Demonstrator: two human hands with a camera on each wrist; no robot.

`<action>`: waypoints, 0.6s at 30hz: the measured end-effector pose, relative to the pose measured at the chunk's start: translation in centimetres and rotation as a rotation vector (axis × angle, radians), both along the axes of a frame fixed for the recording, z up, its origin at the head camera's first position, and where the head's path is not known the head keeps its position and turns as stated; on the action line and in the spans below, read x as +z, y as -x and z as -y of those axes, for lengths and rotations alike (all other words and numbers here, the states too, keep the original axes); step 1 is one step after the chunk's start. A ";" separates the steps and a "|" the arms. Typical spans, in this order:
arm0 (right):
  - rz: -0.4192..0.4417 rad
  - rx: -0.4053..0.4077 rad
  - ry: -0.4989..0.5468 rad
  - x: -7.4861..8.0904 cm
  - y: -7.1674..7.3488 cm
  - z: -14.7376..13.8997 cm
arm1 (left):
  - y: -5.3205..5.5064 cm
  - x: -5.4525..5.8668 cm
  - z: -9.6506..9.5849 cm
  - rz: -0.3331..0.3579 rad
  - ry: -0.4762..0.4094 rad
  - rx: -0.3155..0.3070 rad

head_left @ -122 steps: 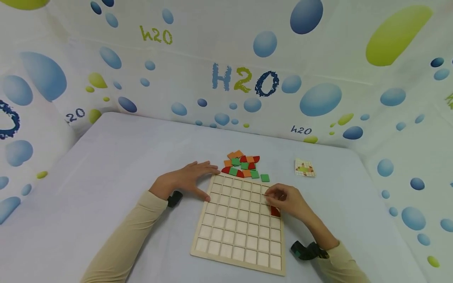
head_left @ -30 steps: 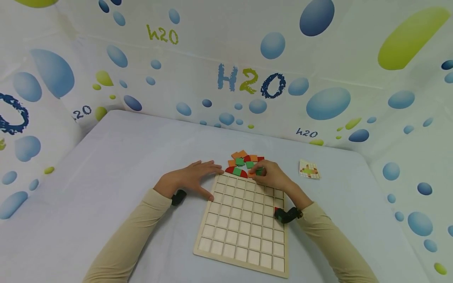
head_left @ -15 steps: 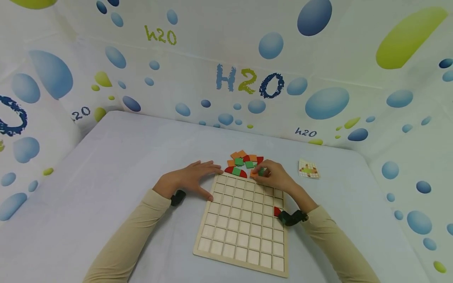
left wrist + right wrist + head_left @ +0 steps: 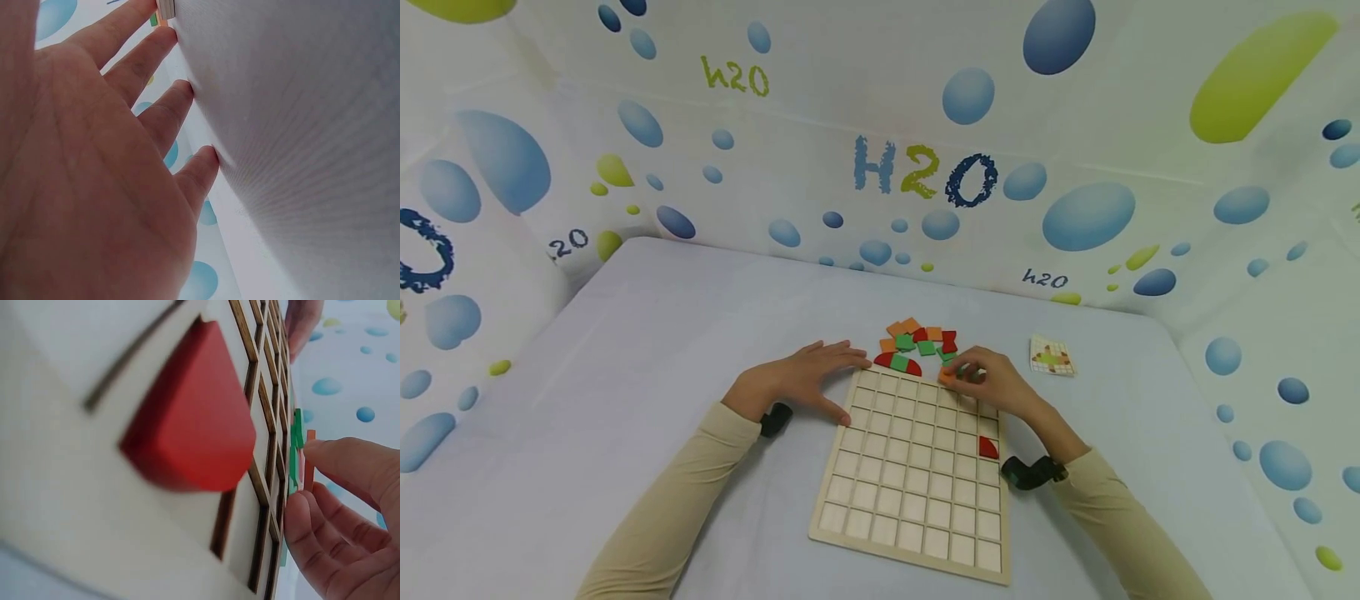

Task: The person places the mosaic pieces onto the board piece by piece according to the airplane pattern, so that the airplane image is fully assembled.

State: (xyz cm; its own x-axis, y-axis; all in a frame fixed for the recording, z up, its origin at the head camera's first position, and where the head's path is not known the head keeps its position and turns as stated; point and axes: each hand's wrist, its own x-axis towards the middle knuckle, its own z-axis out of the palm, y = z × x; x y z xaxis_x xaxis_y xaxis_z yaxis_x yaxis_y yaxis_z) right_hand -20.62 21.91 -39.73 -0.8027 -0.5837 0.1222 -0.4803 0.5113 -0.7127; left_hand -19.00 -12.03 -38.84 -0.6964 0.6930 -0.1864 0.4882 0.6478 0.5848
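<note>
My right hand (image 4: 992, 379) pinches an orange square tile (image 4: 310, 440) between thumb and fingers, just over the far right edge of the wooden grid board (image 4: 891, 479). A red quarter-circle tile (image 4: 988, 447) lies in a cell of the right column; it looms large in the right wrist view. My left hand (image 4: 801, 379) rests with spread fingers at the board's upper left edge, thumb and fingertips touching there. In the left wrist view its fingertips (image 4: 181, 87) press on the white cloth, and a corner of the board shows at the top.
Beyond the board lies a loose pile of orange, green and red tiles (image 4: 927, 347). Two red pieces flank a green square tile (image 4: 899, 362) along the board's far edge. A pattern card (image 4: 1052, 357) lies at the right. A printed curtain (image 4: 820, 150) stands behind the table.
My right hand went from the board's right side to the tile pile, took an orange tile and is now drawing it right and toward the board. My left hand stays at the board.
</note>
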 end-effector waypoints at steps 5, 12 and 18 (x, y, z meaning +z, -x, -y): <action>0.018 -0.014 0.008 0.0 -0.5 -0.4 | 0.0 -0.1 0.0 -0.004 -0.004 0.000; 0.042 -0.012 0.002 -0.1 -1.2 -1.0 | -0.1 -0.1 0.0 -0.008 -0.008 -0.002; 0.020 -0.002 0.020 -0.3 -1.9 -1.7 | 0.0 -0.2 0.1 -0.009 -0.009 0.000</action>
State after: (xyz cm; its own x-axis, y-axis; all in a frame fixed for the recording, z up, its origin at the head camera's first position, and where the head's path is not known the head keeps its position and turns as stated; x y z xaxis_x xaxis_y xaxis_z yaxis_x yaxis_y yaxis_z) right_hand -18.75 23.60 -40.07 -0.8065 -0.5794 0.1175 -0.4644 0.4979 -0.7325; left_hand -18.97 -12.11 -39.07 -0.6980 0.6946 -0.1742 0.4931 0.6425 0.5865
